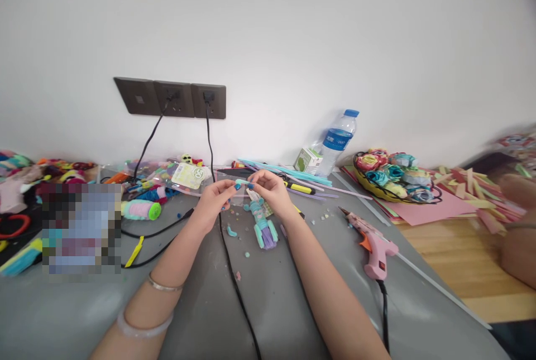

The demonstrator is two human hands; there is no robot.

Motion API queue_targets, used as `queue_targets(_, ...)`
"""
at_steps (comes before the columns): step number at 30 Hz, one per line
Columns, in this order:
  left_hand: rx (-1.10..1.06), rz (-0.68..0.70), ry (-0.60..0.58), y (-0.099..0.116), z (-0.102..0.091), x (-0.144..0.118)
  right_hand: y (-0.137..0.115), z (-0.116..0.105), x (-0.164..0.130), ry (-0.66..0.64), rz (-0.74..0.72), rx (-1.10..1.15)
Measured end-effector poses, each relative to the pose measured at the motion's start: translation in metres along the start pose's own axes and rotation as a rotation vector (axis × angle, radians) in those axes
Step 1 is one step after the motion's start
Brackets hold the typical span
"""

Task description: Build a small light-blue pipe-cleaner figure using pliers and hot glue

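You sit at a grey table (251, 315) pushed against a white wall, where a dark socket panel (171, 97) feeds two black cables that run down across the surface; one of them passes just under your hands. Your left hand (215, 195) and your right hand (272, 190) meet above the middle of the table; the fingertips of both are pressed together on a small teal piece (242, 183), each hand pinching one end, so it stays lifted off the surface and close to your eyes. Directly below the hands lies a small craft figure (263, 226) in teal and purple, flat on the table, near enough for comparing or joining. Little crumbs of coloured material lie around it. The pink glue gun (374, 245) rests on its side to your right, well apart from your arms, its nozzle pointing away from you; I judge this keeps the hot tip clear of your skin. Farther back stand a water bottle (338, 145) and a basket of paper roses (391, 176).
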State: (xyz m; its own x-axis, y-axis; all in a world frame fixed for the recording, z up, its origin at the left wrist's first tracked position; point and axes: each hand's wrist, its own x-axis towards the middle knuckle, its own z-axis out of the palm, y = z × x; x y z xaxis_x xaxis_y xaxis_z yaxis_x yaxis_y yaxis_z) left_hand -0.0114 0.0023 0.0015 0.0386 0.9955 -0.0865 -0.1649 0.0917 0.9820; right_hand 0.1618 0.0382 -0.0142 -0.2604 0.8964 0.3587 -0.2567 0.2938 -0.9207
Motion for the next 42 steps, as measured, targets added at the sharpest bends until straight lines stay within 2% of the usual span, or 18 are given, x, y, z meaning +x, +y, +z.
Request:
queue_targets(7, -0.012, 0.038, -0.01, 0.003, 0.0, -0.002, 0.0, 0.001, 0.005, 0.009, -0.03, -0.028)
queue_targets(10, -0.044, 0.04, 0.037, 0.004, 0.0, -0.001, -0.007, -0.013, 0.009, 0.11, -0.062, -0.099)
queue_targets(12, -0.062, 0.028, 0.073, 0.005, 0.0, -0.001, -0.015, -0.029, 0.007, 0.188, -0.059, -0.268)
queue_targets(15, -0.071, 0.018, 0.095, 0.006, 0.0, 0.0, -0.029, -0.055, -0.006, 0.224, 0.073, -0.733)
queue_targets(17, -0.069, 0.019, 0.094, 0.006, 0.0, -0.001, -0.036, -0.065, -0.02, 0.164, 0.219, -1.017)
queue_targets(21, -0.058, 0.029, 0.08, 0.006, 0.002, -0.002, -0.041, -0.065, -0.038, 0.037, 0.491, -1.371)
queue_targets(24, -0.034, 0.033, 0.066, 0.005, 0.003, -0.003, -0.041, -0.058, -0.036, 0.006, 0.578, -1.505)
queue_targets(31, -0.009, 0.048, 0.036, 0.003, 0.002, -0.002, -0.037, -0.056, -0.016, -0.018, 0.584, -1.606)
queue_targets(37, -0.01, 0.043, 0.04, 0.003, 0.003, -0.001, -0.046, -0.059, -0.016, 0.012, 0.527, -1.62)
queue_targets(40, -0.008, 0.045, 0.04, 0.002, 0.004, -0.001, -0.064, -0.062, -0.021, 0.091, 0.49, -1.552)
queue_targets(42, -0.008, 0.041, 0.046, 0.001, 0.004, -0.001, -0.078, -0.063, -0.025, 0.24, 0.442, -1.327)
